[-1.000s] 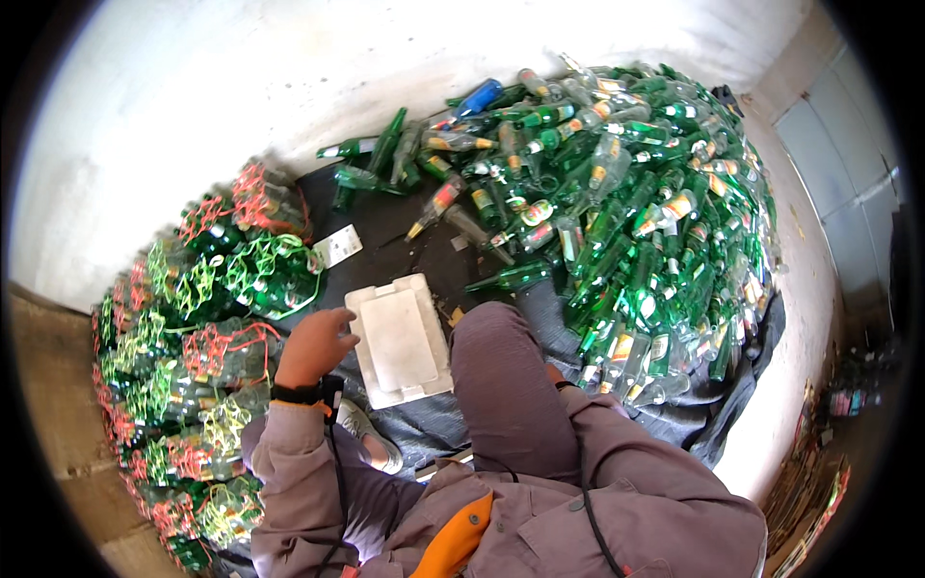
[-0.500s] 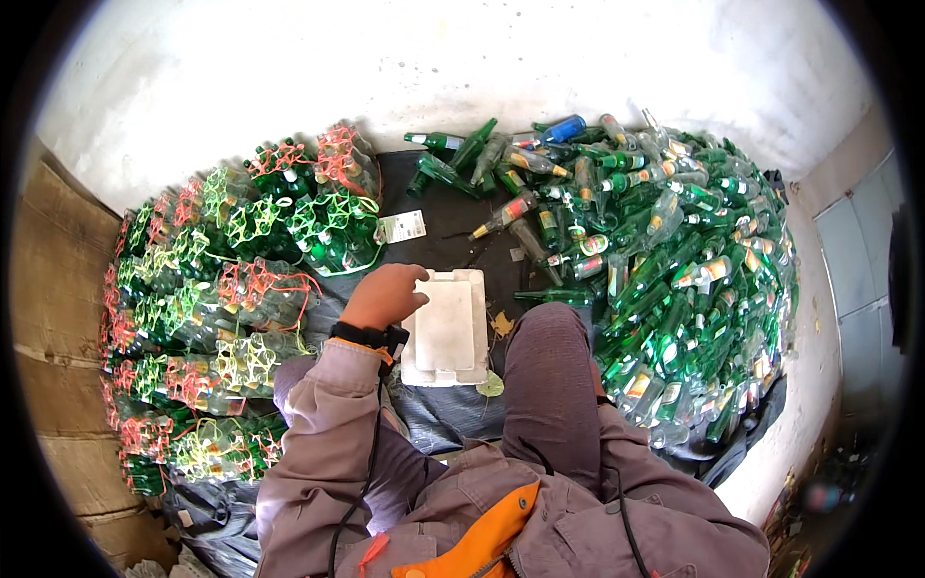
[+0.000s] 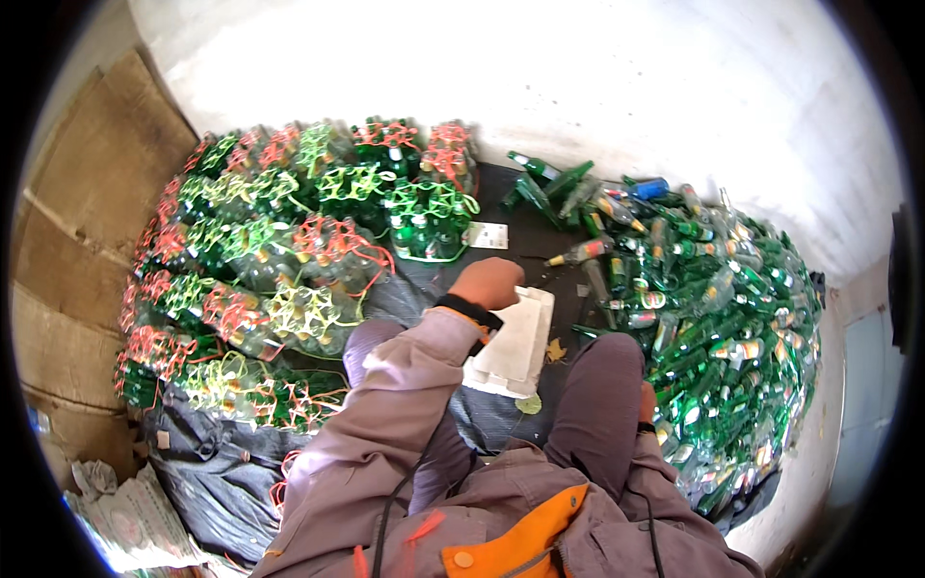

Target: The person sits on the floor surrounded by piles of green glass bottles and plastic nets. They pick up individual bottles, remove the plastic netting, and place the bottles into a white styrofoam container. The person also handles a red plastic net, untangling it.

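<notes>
White box points lengthwise away — slightly rightward

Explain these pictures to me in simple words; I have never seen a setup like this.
There is no machine here: a person sits with two bare hands at work. The view comes from a wide fisheye camera worn on the head, looking down, so straight edges bend and the corners go black. On a dark plastic sheet, at the left, stand rows of glass bottles bound with red and green strips; at the right lies a loose heap of mostly green glass bottles. The left hand is at the upper edge of a white rectangular block; its grip is unclear. The right hand is mostly hidden behind the raised right knee, so whether it holds anything cannot be told.
</notes>
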Demonstrator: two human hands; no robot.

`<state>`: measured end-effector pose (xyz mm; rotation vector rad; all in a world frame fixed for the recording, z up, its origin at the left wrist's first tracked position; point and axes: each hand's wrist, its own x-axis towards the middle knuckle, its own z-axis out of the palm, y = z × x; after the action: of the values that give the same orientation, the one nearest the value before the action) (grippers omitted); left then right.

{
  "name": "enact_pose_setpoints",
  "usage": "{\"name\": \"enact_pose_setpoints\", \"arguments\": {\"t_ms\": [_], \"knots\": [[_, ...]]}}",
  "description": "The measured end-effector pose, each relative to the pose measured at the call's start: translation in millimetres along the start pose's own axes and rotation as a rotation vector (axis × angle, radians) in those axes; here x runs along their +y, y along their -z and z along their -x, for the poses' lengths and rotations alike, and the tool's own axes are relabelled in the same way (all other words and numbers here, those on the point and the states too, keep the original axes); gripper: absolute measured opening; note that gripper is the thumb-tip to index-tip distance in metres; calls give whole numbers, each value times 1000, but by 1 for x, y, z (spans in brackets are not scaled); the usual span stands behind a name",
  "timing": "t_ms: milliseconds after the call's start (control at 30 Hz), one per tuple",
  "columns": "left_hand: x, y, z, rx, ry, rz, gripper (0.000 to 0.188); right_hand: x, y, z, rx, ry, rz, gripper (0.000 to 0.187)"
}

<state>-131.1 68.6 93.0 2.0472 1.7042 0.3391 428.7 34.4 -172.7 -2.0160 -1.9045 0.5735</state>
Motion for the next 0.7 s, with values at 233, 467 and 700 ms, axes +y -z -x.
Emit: {"name": "enact_pose_setpoints", "arguments": {"t_ms": [233, 467, 700], "knots": [[1, 1, 0, 16, 35, 23, 36, -6, 56, -32, 290, 235, 29, 32], [-9, 12, 7, 87, 13, 87, 37, -144, 166, -70, 456, 351, -73, 29], [-16, 17, 3, 182, -65, 108, 33, -303, 239, -38, 555, 275, -147, 25]]}}
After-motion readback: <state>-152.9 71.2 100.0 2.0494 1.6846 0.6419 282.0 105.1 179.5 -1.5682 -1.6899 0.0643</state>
